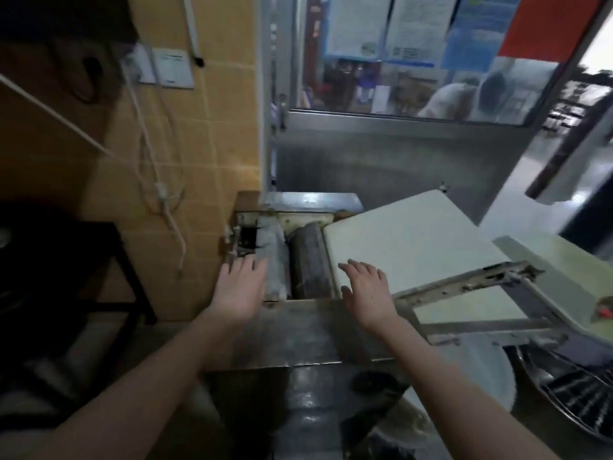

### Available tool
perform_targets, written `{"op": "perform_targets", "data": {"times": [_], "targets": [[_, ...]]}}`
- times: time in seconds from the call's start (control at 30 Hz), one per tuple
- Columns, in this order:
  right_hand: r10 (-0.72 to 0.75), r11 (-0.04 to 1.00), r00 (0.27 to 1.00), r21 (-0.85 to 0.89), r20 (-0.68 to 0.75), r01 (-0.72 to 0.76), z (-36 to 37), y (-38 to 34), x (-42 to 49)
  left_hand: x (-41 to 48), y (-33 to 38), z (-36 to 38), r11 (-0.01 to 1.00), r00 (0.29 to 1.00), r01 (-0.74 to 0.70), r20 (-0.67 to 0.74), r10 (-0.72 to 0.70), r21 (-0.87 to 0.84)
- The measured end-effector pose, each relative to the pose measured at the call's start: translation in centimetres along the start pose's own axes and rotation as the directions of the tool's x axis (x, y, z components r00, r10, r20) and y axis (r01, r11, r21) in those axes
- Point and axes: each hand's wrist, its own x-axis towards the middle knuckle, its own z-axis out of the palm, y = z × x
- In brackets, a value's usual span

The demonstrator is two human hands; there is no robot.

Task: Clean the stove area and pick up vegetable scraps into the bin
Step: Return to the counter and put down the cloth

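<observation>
Both my hands reach forward over a metal machine with rollers (310,260). My left hand (238,290) is flat and empty, fingers apart, at the machine's left end beside a pale dusty roller (273,257). My right hand (368,290) is also flat and empty, resting at the near-left corner of a white tilted board (414,240). A steel ledge (298,330) runs under both wrists. No stove, vegetable scraps or bin can be made out in this blurred view.
A yellow tiled wall (212,134) with a socket (146,64) and hanging white cables (159,180) is on the left, above a dark table (66,260). A steel door with a window (414,78) stands behind. A wire rack or guard (570,393) sits low right.
</observation>
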Motion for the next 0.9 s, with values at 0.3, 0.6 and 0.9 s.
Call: {"op": "perform_targets", "data": {"times": [0.3,0.6,0.9], "targets": [[-0.401,0.913,0.914,0.112,0.066,0.393,3.1,-15.6,5.4,-10.2,-13.5,-2.5,0.901,0.906,0.423,-0.067,-0.418,0.097],[-0.641,0.758,0.765,0.209,0.063,0.618,5.9,-34.8,5.3,-22.0,-26.4,-4.8,0.709,0.725,0.689,-0.111,-0.680,0.150],[-0.845,0.523,0.532,0.284,0.053,0.803,10.0,-53.9,3.7,-33.9,-36.7,-6.9,0.456,0.490,0.861,-0.124,-0.863,0.226]]}}
